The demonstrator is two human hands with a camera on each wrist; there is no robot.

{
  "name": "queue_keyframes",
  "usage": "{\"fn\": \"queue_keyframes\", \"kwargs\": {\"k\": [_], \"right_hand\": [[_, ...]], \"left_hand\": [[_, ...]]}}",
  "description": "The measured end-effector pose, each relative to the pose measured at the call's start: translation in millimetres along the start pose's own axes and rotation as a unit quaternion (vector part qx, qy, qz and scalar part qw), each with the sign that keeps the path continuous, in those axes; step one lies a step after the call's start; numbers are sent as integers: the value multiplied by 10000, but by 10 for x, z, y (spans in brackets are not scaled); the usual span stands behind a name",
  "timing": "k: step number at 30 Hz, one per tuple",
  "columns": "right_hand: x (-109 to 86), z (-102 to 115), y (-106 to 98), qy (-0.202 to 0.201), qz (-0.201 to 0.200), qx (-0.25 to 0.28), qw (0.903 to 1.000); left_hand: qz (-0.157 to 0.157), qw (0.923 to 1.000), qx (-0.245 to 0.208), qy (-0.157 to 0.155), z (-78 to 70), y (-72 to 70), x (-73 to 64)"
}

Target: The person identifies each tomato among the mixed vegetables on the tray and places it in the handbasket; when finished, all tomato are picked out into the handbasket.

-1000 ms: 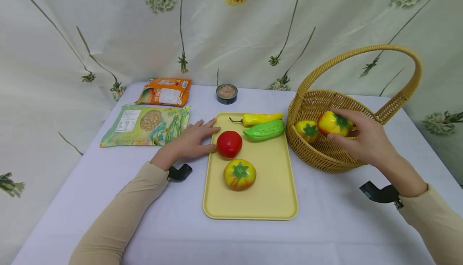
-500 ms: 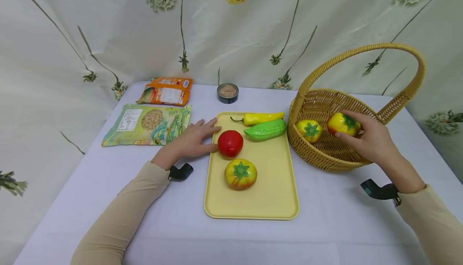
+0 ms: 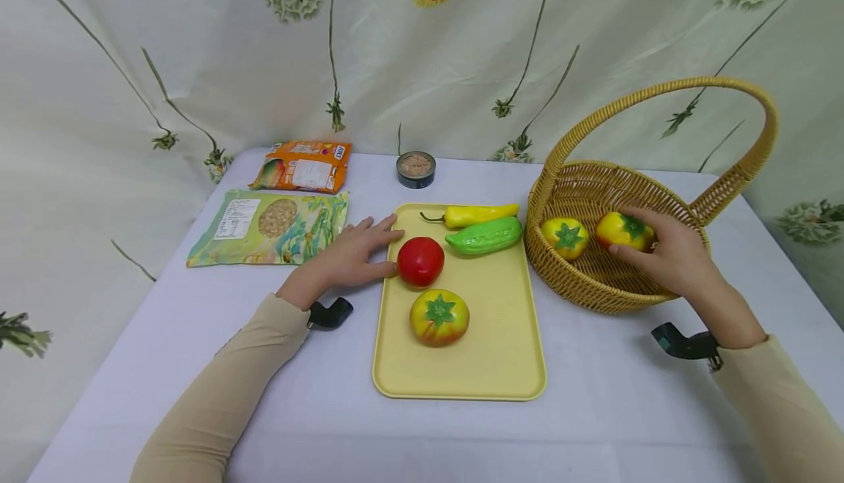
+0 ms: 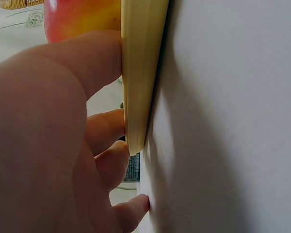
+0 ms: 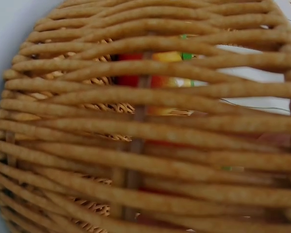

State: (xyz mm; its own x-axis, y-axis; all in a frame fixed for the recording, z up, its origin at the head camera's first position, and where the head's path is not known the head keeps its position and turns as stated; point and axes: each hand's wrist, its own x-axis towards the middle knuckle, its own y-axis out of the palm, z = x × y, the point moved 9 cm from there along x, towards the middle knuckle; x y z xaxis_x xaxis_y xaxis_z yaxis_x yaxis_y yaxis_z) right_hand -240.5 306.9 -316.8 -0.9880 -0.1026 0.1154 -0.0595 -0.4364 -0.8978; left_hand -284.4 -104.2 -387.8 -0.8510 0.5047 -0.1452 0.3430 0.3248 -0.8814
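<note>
the right hand (image 3: 675, 252) hides part of its yellow-red fruit (image 3: 618, 229); in the right wrist view, the wicker basket (image 5: 208, 133) largely screens things behind it. lettering on the tin (image 3: 416, 168) is unreadably small.

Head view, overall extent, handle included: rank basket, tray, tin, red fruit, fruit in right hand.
1. Basket
2. Tray
3. Red fruit and held fruit: unsure, right hand covers part of the latter
4. Tin

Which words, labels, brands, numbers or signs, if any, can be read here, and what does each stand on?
None can be read with certainty.
Orange packet: lettering and white label, too small.
Green packet: white label, too small.
Round tin: print on its side, blurred in the left wrist view.
</note>
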Motion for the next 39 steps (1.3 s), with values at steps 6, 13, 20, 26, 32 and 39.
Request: {"fn": "queue_keyframes", "kwargs": {"k": [6,13,20,26,32,39], "right_hand": [[-10,-10,17,-11,58,-65,10000],[23,-63,66,154,362,-165,9991],[43,-108,154,353,868,-340,9950],[45,-113,167,401,981,-361,9937],[40,-114,163,417,964,-366,9938],[31,-100,149,423,908,-368,9943]], "left_hand": [[-1,10000,-7,9,5,1,-3],[-8,10000,7,9,-3,-15,-1],[16,10000,4,-13,-4,-11,-3],[-3,10000,49,-17,5,-5,0],[-1,10000,6,-30,14,-5,0],[-14,10000,0,9,9,-2,-2]]}}
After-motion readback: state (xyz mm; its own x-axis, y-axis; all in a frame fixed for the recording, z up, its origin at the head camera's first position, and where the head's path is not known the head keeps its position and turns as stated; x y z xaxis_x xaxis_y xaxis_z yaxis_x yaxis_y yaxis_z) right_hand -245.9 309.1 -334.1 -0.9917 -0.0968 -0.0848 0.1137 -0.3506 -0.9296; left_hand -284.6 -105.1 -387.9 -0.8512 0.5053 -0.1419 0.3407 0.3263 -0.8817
